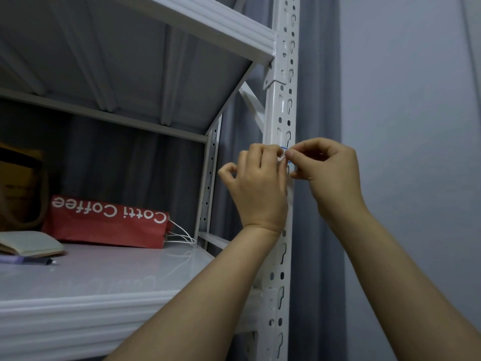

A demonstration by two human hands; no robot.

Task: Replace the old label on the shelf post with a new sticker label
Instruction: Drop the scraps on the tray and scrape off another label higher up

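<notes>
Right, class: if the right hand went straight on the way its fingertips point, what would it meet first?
The right hand points left at the label it pinches on the post. Pushing on, it would probably first meet the fingers of the left hand, though depth is unclear.

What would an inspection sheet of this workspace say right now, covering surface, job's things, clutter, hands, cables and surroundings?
Surface: white metal shelf, glossy.
Job's things: white slotted shelf post, upright; a small label with a blue edge on it, mostly hidden by fingers. Cannot tell whether it is the old or the new one.
Clutter: red paper bag lying on its side at the back of the shelf; notebook and pen at the far left.
Hands: right hand pinches the label at the post; left hand is curled against the post, its fingertips hidden.
Cables: nothing seen.
Surroundings: grey curtain behind the post, plain wall to the right.
</notes>
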